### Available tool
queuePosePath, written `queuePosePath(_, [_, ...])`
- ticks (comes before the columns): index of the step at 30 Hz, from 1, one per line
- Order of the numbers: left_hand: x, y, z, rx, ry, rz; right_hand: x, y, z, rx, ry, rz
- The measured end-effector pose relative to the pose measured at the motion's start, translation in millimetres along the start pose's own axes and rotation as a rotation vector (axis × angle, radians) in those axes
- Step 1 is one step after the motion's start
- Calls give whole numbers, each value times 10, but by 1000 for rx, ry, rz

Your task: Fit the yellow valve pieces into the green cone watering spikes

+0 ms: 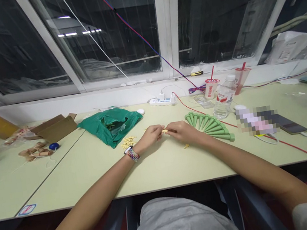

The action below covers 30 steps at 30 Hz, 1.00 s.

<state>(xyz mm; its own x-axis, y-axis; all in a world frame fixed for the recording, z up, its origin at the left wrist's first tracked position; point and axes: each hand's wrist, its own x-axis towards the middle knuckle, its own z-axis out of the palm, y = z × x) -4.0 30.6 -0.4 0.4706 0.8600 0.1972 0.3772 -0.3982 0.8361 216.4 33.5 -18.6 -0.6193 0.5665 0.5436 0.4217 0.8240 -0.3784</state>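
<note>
My left hand [149, 138] and my right hand [183, 133] meet at the middle of the pale green table [161, 167], their fingertips pinched together on a small yellow piece [165, 130]. Its exact shape is hidden by my fingers. Left of my left hand lies a loose pile of similar yellow pieces [128, 142]. One more yellow piece [186, 146] lies just below my right hand. To the right of that hand, a row of green cone-shaped pieces [208, 127] spreads in a fan, close to my right fingers but apart from them.
A green plastic bag [111, 126] and an open cardboard box [55, 128] lie to the left. Behind stand a power strip [163, 101], a water bottle [224, 99] and a cup with a red straw [211, 87]. A phone [284, 124] and red cable lie right.
</note>
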Motion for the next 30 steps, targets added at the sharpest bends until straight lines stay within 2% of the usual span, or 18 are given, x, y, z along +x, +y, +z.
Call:
queuePosePath(6, [-26, -47, 20, 77, 121, 46, -32, 16, 44, -95, 56, -16])
queuePosePath(10, [-50, -4, -20, 5, 66, 122, -29, 22, 26, -56, 101, 21])
queuePosePath(15, [-56, -1, -25, 24, 89, 52, -26, 10, 16, -17, 109, 22])
queuePosePath(20, [-56, -5, -50, -26, 85, 146, -35, 14, 21, -32, 112, 40])
queuePosePath(26, [-44, -30, -47, 53, 119, 78, -47, 44, 38, -64, 110, 35])
queuePosePath(30, [-27, -74, -46, -9, 91, 116, -63, 67, 51, -88, 123, 44])
